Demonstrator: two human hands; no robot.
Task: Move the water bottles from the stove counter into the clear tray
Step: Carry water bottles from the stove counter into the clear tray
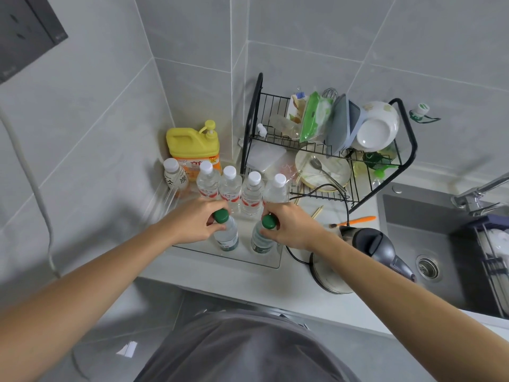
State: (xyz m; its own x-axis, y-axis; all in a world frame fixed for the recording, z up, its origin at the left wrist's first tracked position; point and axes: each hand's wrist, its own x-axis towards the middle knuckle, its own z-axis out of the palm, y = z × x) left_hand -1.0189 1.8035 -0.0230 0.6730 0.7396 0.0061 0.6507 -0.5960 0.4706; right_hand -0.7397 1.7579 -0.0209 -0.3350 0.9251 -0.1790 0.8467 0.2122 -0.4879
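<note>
Left hand (pixel 192 220) and right hand (pixel 289 226) each gripped green-capped clear plastic water bottle, left bottle (pixel 225 232), right bottle (pixel 263 235), fingers curled round necks, both upright inside clear rectangular tray (pixel 248 261). Risk: four white-capped bottles (pixel 242 191) crowded at 12 o'clock; release knock could topple them.

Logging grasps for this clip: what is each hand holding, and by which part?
Left hand grips the left green-capped bottle at its neck, below the cap. Right hand grips the right green-capped bottle likewise.
</note>
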